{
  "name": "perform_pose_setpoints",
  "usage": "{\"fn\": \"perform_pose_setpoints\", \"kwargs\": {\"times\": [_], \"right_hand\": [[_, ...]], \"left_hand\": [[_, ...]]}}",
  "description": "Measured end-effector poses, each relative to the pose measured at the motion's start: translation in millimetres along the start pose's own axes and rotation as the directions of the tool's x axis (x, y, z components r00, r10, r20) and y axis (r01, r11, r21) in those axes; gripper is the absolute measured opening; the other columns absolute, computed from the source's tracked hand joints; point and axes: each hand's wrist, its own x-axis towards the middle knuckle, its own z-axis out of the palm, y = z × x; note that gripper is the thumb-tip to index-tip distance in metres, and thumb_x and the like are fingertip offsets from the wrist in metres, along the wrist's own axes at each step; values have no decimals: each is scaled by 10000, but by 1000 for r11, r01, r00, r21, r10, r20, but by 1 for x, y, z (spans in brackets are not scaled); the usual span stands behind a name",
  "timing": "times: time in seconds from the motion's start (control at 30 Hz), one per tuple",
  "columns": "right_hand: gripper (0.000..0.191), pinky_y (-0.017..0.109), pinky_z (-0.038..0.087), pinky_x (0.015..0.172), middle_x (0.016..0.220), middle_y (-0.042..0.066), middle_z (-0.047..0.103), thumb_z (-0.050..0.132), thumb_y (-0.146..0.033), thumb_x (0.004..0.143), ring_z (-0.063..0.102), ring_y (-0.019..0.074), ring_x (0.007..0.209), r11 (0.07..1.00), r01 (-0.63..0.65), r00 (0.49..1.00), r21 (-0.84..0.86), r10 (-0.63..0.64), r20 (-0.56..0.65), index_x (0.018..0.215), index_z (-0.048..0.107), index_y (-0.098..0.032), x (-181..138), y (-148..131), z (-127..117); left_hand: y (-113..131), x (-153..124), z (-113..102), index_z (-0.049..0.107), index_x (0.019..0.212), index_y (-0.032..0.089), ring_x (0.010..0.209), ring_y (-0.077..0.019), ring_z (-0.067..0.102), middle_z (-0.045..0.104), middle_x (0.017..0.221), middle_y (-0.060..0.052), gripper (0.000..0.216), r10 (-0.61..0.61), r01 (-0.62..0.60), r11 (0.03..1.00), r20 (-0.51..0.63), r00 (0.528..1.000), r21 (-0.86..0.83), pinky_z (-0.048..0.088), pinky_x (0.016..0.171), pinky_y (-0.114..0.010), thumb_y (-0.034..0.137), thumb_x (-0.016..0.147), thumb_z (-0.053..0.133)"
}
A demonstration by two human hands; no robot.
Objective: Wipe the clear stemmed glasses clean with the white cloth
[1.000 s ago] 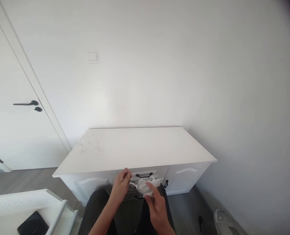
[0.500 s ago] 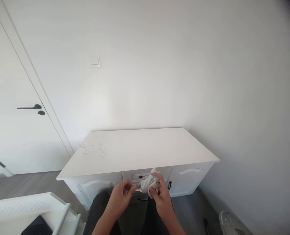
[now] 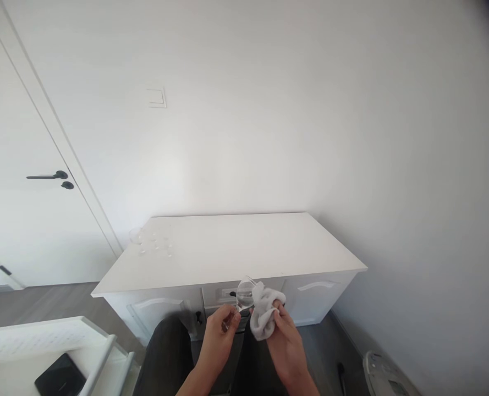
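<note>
My left hand (image 3: 221,335) pinches the stem of a clear wine glass (image 3: 245,296), whose bowl rises above my fingers. Beside it my right hand (image 3: 287,341) is closed on a crumpled white cloth (image 3: 263,316), which touches the right side of the glass. Both hands are held over my lap in dark trousers, just in front of a white cabinet (image 3: 227,253). Several more clear glasses (image 3: 151,242) stand at the far left corner of the cabinet top.
The cabinet has black handles (image 3: 197,318) on its front. A white door with a black lever (image 3: 48,177) is at the left. A white unit with a black flat object (image 3: 60,377) on it is at bottom left, and a light grey device (image 3: 386,377) sits on the floor at bottom right.
The cloth has come off the glass bowl and now sits beside it in my right hand. The bare glass now shows above my left fingers, and both hands have shifted slightly right.
</note>
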Motion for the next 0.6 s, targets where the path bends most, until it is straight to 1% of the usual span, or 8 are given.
{"fn": "perform_pose_setpoints", "kwargs": {"times": [0.07, 0.13, 0.23, 0.3, 0.37, 0.43, 0.5, 0.6], "right_hand": [[280, 496, 516, 1003, 1181, 85, 727, 701, -503, 935, 658, 310, 1150, 997, 20, 998, -73, -16, 53, 1100, 754, -284, -7, 6, -2], [402, 522, 402, 1159, 1388, 85, 661, 707, -493, 940, 558, 324, 1349, 967, 79, 997, -244, -73, 34, 1295, 709, -304, -10, 10, -7], [773, 520, 205, 1277, 1660, 54, 407, 803, -440, 873, 335, 314, 1540, 854, 162, 981, -494, -194, -12, 1562, 469, -336, -7, 11, -16], [1040, 506, 269, 1255, 1723, 42, 270, 883, -423, 777, 292, 325, 1555, 841, 216, 960, -497, -276, -50, 1635, 298, -369, -4, 9, -16], [1126, 484, 450, 1126, 1670, 85, 361, 908, -445, 728, 444, 343, 1454, 917, 193, 962, -349, -248, -118, 1635, 244, -378, -2, 8, -10], [947, 443, 556, 956, 1475, 115, 567, 868, -470, 769, 619, 319, 1234, 984, 97, 978, -146, -122, -172, 1555, 356, -342, -1, 6, -1], [657, 398, 573, 880, 1267, 92, 669, 816, -451, 829, 669, 274, 1086, 1000, 23, 980, -17, -26, -199, 1384, 505, -292, 0, 5, 6], [418, 330, 557, 818, 1084, 21, 689, 819, -370, 827, 668, 224, 991, 993, 112, 969, -44, -119, -214, 1153, 568, -298, 0, 4, 9]], "left_hand": [[7, 2, 4, 659, 766, 188, 648, -164, 472, 554, 680, 0, 380, -9, 10, 999, 22, 1000, -51, 338, 624, -264, 482, 994, 580], [14, 1, 7, 649, 730, 181, 653, -155, 464, 531, 671, 2, 407, -16, 23, 994, 62, 998, -110, 331, 622, -257, 501, 979, 609], [19, -5, 11, 658, 697, 167, 594, -136, 460, 503, 625, 6, 468, -40, 83, 971, 189, 981, -223, 319, 567, -246, 567, 941, 645], [20, -11, 15, 685, 724, 156, 507, -117, 405, 471, 562, 19, 507, -72, 154, 941, 268, 961, -300, 275, 491, -239, 623, 916, 644], [19, -16, 17, 701, 770, 149, 460, -103, 349, 441, 527, 34, 533, -107, 214, 904, 289, 951, -369, 234, 444, -233, 659, 906, 628], [19, -18, 16, 693, 779, 150, 462, -97, 350, 441, 534, 37, 528, -130, 231, 875, 251, 959, -426, 233, 443, -226, 662, 897, 641], [19, -18, 11, 679, 759, 152, 478, -90, 358, 436, 537, 42, 516, -141, 217, 858, 193, 971, -466, 235, 458, -221, 653, 883, 676], [17, -18, 4, 676, 718, 147, 491, -86, 356, 431, 525, 43, 506, -154, 211, 840, 153, 976, -501, 240, 468, -220, 633, 845, 742]]}}
